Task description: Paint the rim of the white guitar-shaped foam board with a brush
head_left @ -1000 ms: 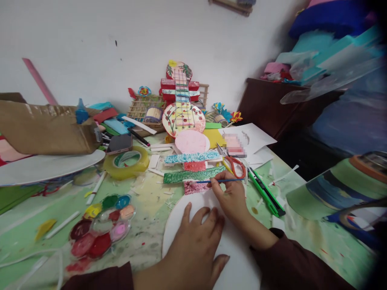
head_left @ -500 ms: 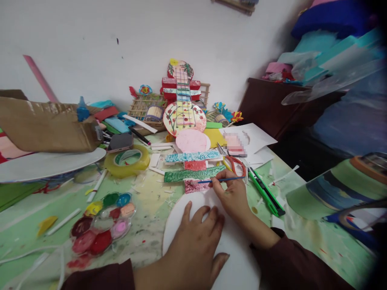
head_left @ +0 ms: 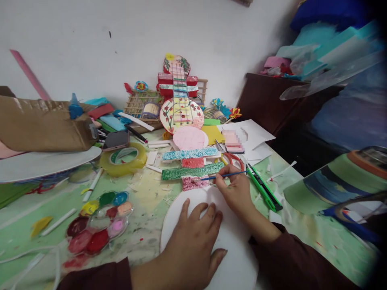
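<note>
You appear to be brushing paint onto the pink band [head_left: 195, 184], which lies just past the 12 o'clock edge of the white board [head_left: 234, 241], with the green strip [head_left: 193, 171] beyond it, also at 12 o'clock. Your right hand [head_left: 237, 192] pinches the blue brush [head_left: 232, 174] between thumb and fingers, its handle pointing to about 3 o'clock; whether the bristles touch the band, you can't tell here. Your left hand [head_left: 193, 237] lies on the board with its fingers spread, gripping nothing. The next move seems to call for small, controlled strokes with the board held steady, or a dip in the paint palette [head_left: 98, 223], toward 9 o'clock from your left hand, if the brush is dry. Against 0.5 seconds ago, your right hand sits slightly toward 3 o'clock and the brush slants more; your left hand's spread matches.
</note>
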The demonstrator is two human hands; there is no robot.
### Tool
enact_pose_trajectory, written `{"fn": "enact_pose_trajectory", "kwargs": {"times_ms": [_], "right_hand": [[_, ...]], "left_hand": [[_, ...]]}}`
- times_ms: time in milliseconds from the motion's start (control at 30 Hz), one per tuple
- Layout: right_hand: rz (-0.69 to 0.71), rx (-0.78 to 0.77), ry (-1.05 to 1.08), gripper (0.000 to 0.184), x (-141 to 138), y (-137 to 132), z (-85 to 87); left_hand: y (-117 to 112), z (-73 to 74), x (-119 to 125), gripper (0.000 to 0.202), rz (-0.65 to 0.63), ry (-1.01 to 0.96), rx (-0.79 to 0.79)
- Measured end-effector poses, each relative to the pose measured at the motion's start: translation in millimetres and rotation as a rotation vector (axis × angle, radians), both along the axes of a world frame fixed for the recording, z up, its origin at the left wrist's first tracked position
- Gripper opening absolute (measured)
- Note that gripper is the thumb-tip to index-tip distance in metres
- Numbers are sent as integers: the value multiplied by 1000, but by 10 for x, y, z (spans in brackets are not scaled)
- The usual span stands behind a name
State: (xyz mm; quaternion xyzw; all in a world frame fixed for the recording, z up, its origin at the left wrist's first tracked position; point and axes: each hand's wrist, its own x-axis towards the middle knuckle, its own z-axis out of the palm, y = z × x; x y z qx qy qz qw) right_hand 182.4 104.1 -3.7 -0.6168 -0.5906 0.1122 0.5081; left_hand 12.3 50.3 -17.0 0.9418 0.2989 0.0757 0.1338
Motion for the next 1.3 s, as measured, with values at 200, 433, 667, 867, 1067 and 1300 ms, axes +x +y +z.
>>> {"fn": "enact_pose_trajectory", "kwargs": {"times_ms": [200, 433, 667, 867, 1067, 1300], "right_hand": [[7, -19, 23, 10, 11, -3, 15], [0, -2, -8, 10, 37, -1, 20], [-13, -7, -15, 11, 57, -7, 38], [-23, 6, 13, 10, 82, -3, 34], [-46, 27, 13, 9, 111, 12, 20], [-55, 9, 15, 8, 144, 3, 16]], "left_hand": [[0, -9, 9, 59, 3, 6, 19], [8, -7, -1, 59, 7, 11, 16], [-5, 0, 22, 59, 10, 22, 1], [2, 1, 12, 59, 12, 21, 4], [-3, 10, 12, 58, 10, 28, -10], [10, 14, 21, 59, 9, 30, -8]]}}
